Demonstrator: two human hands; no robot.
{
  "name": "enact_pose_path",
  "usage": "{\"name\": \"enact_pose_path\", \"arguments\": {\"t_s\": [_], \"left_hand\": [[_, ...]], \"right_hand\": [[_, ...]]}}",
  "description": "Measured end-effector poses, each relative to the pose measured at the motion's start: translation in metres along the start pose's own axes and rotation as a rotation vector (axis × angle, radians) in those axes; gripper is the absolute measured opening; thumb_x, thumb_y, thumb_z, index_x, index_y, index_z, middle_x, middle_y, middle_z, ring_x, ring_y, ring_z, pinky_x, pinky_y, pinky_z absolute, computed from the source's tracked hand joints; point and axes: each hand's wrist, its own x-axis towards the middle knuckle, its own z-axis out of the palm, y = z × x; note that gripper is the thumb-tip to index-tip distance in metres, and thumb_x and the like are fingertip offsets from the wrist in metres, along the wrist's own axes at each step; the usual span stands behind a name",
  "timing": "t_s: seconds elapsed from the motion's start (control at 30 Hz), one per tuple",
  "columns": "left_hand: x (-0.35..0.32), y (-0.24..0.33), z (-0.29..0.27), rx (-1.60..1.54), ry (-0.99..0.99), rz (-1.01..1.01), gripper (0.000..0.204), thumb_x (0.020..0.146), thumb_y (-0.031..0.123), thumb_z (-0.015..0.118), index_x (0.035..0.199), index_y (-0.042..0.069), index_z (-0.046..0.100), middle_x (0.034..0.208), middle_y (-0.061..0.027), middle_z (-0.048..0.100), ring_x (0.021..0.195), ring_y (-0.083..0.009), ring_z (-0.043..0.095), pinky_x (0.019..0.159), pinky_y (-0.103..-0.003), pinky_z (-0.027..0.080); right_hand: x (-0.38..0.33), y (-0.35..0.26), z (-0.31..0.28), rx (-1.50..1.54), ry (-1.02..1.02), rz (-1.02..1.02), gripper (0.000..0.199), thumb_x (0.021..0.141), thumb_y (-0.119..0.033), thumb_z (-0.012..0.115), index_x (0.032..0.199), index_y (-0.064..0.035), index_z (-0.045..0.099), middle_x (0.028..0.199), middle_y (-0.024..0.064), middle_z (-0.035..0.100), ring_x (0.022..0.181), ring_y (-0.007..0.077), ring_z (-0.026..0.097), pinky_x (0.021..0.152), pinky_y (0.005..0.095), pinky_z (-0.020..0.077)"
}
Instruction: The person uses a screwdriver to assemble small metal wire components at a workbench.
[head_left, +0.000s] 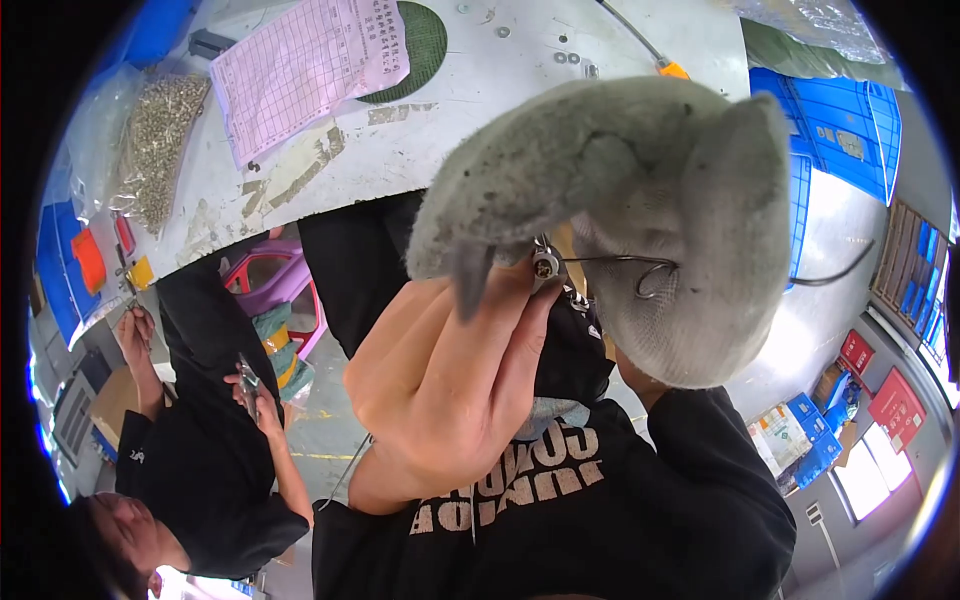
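Observation:
My bare left hand is closed, with a small round metal fitting pinched at its fingertips. From the fitting a thin dark wire runs right, makes a small loop in front of the glove, and its curved end shows beyond the glove's right side. My right hand wears a dirty grey knit glove and is raised very near the view, its fingers curled over the fitting from above. A narrow yellowish piece shows between the hands; what the glove grips is mostly hidden.
On the white worktable lie a pink printed form, a round green mat, loose washers, an orange-handled tool and a bag of small metal parts. At left, a co-worker holds a metal tool. Blue crates stand right.

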Motion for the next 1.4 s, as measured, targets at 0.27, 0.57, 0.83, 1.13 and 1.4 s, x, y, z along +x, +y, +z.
{"name": "enact_pose_path", "arguments": {"t_s": [0.27,0.57,0.83,1.13,1.4], "left_hand": [[-0.008,-0.013,0.004,-0.047,0.008,-0.037,0.026,0.075,-0.002,0.080,0.100,-0.003,0.071,0.074,-0.0099,0.066,0.057,-0.0234,0.060,0.053,-0.030,0.046],[-0.001,-0.045,-0.005,-0.051,0.030,-0.158,0.019,0.078,0.001,0.079,0.096,0.003,0.072,0.075,-0.0095,0.067,0.062,-0.0234,0.061,0.057,-0.032,0.048],[0.008,-0.046,-0.008,-0.154,-0.094,-0.202,0.014,0.077,0.005,0.079,0.087,0.004,0.069,0.075,-0.0092,0.067,0.064,-0.0246,0.062,0.059,-0.035,0.049],[0.010,-0.044,-0.024,-0.144,-0.145,-0.218,0.019,0.074,-0.001,0.078,0.091,-0.001,0.071,0.079,-0.0082,0.069,0.067,-0.0190,0.065,0.061,-0.027,0.049],[0.004,-0.050,-0.045,-0.076,-0.161,-0.133,0.016,0.075,0.000,0.076,0.090,-0.001,0.069,0.080,-0.0100,0.067,0.075,-0.0239,0.063,0.064,-0.029,0.048]], "right_hand": [[0.021,0.003,0.003,0.487,-0.086,-0.085,0.064,0.069,-0.023,0.088,0.120,0.0037,0.059,0.114,0.0188,0.068,0.106,0.0274,0.067,0.091,0.0365,0.0539],[0.008,0.000,0.051,1.316,-0.100,0.290,0.051,0.093,-0.036,0.065,0.125,0.0041,0.059,0.110,0.0234,0.068,0.099,0.0281,0.068,0.091,0.0370,0.0551],[0.011,0.016,0.069,1.591,-0.034,0.251,0.037,0.095,-0.028,0.065,0.113,0.0040,0.064,0.103,0.0221,0.069,0.086,0.0275,0.069,0.075,0.0347,0.0569],[0.006,0.021,0.084,1.725,-0.046,0.159,0.019,0.095,-0.013,0.063,0.101,0.0051,0.065,0.095,0.0198,0.069,0.075,0.0196,0.067,0.062,0.0268,0.0543],[0.024,-0.012,0.071,1.564,-0.149,0.399,0.035,0.095,-0.042,0.068,0.082,-0.0133,0.054,0.076,0.0025,0.049,0.064,0.0149,0.046,0.053,0.0287,0.0386]]}}
